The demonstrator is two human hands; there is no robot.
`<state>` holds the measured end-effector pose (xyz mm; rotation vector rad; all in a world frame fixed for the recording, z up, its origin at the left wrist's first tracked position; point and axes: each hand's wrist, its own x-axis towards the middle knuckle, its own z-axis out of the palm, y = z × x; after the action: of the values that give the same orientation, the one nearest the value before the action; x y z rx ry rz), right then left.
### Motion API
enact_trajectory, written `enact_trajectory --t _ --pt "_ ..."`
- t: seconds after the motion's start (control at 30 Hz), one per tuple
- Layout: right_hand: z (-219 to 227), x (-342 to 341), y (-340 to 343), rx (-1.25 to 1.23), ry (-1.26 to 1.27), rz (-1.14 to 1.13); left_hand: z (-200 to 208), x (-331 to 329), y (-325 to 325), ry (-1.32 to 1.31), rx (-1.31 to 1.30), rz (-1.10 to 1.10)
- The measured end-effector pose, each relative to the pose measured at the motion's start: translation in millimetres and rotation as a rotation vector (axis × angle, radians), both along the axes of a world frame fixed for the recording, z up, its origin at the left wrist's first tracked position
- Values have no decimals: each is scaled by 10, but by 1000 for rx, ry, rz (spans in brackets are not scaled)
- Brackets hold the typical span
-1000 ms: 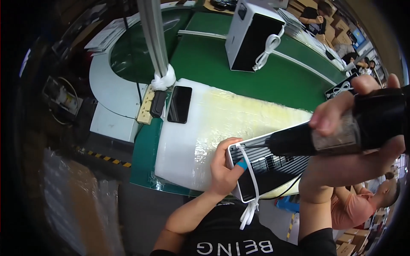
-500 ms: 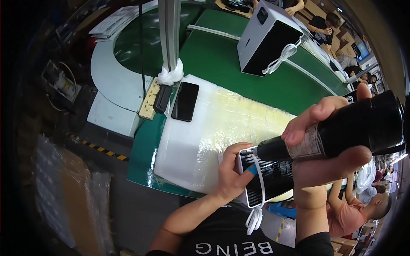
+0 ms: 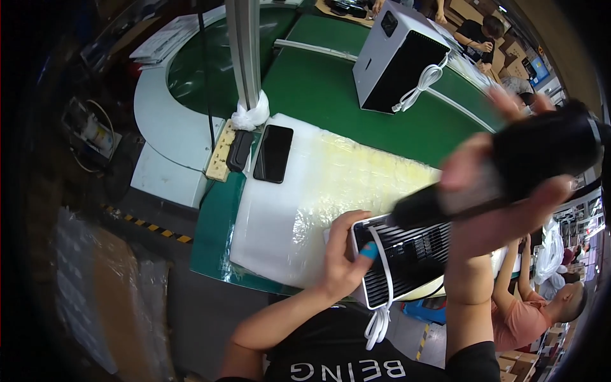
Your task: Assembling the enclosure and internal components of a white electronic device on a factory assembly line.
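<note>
My left hand (image 3: pixel 344 258), with blue tape around its thumb, grips one end of a white projector (image 3: pixel 410 258) whose black slatted side faces up. A bundled white cord (image 3: pixel 378 328) hangs from its near corner, and one strand crosses the slats. In my right hand (image 3: pixel 503 223), blurred by motion, is a black electric screwdriver (image 3: pixel 541 149). Its narrow front end is over the far edge of the slatted side; I cannot tell whether the tip touches. Beneath the projector lies a padded sheet wrapped in clear plastic (image 3: pixel 273 223).
A similar white-and-black projector (image 3: pixel 394 60) with a tied white cord stands on the green conveyor (image 3: pixel 312 83). Left of centre are a black phone (image 3: pixel 273 154), a power strip (image 3: pixel 221 153) and a metal post (image 3: pixel 243 51). A co-worker in an orange shirt (image 3: pixel 525 321) is at right.
The screwdriver has tilted, its front end shifting slightly right and nearer the slats' far edge. My right hand's fingers have loosened and blurred. The left hand and projector have barely moved.
</note>
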<state>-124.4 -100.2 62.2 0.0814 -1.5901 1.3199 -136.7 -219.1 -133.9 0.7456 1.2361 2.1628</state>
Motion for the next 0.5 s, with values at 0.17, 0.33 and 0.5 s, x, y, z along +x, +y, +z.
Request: enact_trajectory --t 0.17,0.33,0.5 --pt "244 1585 890 -155 -67 105 -250 -660 -306 308 -681 -264" --pt "-775 2502 786 -495 -363 -466 40 -1038 -29 -320 -1276 -983" --pt "-1341 3129 797 -948 -450 -284 172 -1010 460 -284 -1351 -1281"
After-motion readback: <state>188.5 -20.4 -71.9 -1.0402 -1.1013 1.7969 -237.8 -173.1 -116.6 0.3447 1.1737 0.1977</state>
